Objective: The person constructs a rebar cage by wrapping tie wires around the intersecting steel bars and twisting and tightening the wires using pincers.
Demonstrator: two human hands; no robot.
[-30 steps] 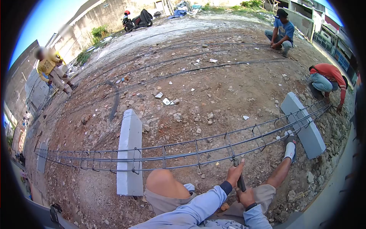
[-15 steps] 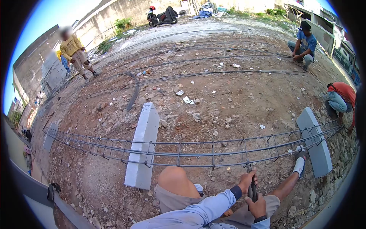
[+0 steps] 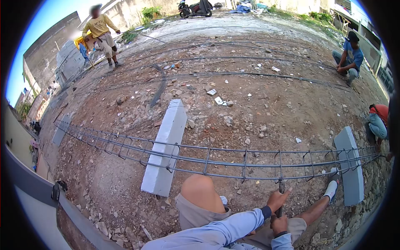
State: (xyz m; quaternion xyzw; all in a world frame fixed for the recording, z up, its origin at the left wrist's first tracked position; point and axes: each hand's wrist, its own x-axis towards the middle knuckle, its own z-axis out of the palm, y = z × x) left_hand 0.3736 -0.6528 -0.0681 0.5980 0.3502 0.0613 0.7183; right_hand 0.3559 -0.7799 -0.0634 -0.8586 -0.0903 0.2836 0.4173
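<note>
A long cage of steel bars and stirrups (image 3: 225, 162) crosses the view, resting on pale blocks. Below its near bar, my left hand (image 3: 278, 200) is closed round the upper part of a dark hand tool (image 3: 281, 189), one finger stretched out to the right. My right hand (image 3: 279, 224) grips the same tool lower down. The tool's tip touches or nearly touches the near bar beside a stirrup. One white block (image 3: 164, 150) supports the cage left of my knee, and another block (image 3: 350, 166) supports it at the right.
A person in red (image 3: 378, 121) crouches at the cage's right end. Another in blue (image 3: 352, 58) squats at the upper right beside long bars (image 3: 216, 74) on the ground. Someone in yellow (image 3: 100, 27) stands at the upper left. Rubble surrounds my legs; a grey block (image 3: 61, 129) lies far left.
My view has swung, so the cage's right side sits lower and the blocks lie further right. The person in yellow has shifted posture, one arm now out over a bar. Both my hands remain on the tool.
</note>
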